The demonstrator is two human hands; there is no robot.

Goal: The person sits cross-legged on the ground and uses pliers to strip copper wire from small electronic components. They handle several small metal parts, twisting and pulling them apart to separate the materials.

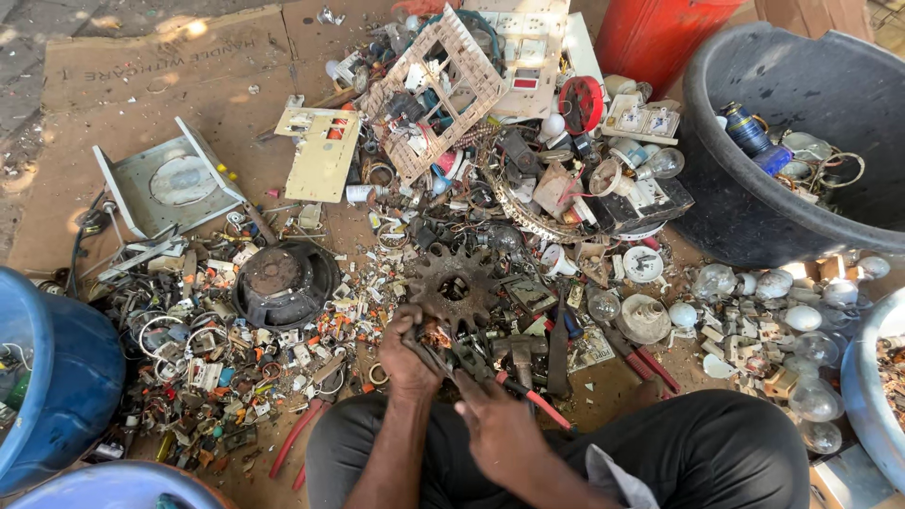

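A person sits on the ground, seen from above, with dark trousers [716, 443] at the bottom of the view and 2 bare hands working just in front of the knees. The left hand [407, 353] has its grip closed around a small piece of scrap [436, 334] with orange and metal parts, held just above the pile. The right hand [498, 429] has its grip clamped on the handles of a pair of pliers [471, 366] with red grips, whose jaws point up and left to the scrap piece and meet it. Both hands are close together, near the bottom centre.

Just beyond the hands lies a rusty toothed sprocket [454, 286], flat on a sheet of brown cardboard [123, 104] that covers the floor. To its left sits a round dark speaker [283, 281], and farther left a grey metal plate [174, 184]. Electrical scrap spreads across the cardboard: switch plates, wires and small plastic bits. Clear and white light bulbs [801, 330] cluster at the right. A large black tub [754, 226] stands at the upper right, holding more scrap. A blue tub [57, 377] sits at the left edge. Another pair of red-handled pliers [302, 438] lies on the cardboard left of the knees.
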